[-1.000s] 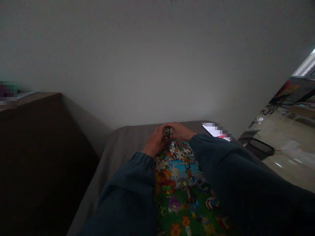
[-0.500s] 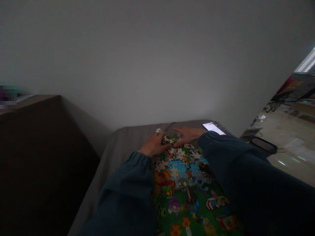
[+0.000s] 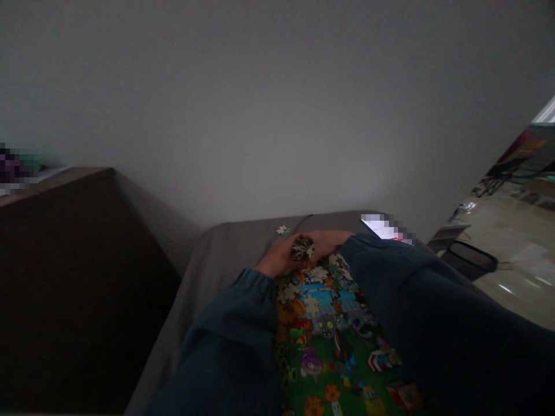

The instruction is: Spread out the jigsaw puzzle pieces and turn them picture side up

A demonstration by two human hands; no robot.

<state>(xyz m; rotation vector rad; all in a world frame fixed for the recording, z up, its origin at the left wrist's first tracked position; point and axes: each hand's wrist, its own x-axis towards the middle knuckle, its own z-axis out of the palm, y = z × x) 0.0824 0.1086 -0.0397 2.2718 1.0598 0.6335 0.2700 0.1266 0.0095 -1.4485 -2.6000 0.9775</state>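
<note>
My left hand [image 3: 280,257] and my right hand [image 3: 328,244] come together at the far end of the puzzle, curved round a bunch of jigsaw pieces [image 3: 302,249] pressed between them. Their fingertips meet or nearly meet, and some are hidden. Below the hands lies the colourful cartoon puzzle [image 3: 325,346], with a grey zombie face and plants on green. More loose pieces [image 3: 288,292] lie on its upper part, many with the pale back up. One single piece [image 3: 283,230] sits apart on the grey cloth, just beyond my left hand.
A lit phone [image 3: 381,226] lies on the grey cloth [image 3: 217,260] at the right. Behind the cloth rises a plain wall [image 3: 277,115]. A dark cabinet [image 3: 87,277] stands at the left. Beyond the right edge are a black-framed chair [image 3: 472,256] and a shiny floor.
My hands have closed in toward each other, squeezing the spread pieces into a compact bunch between them. The view has shifted slightly. The single piece on the cloth stays put.
</note>
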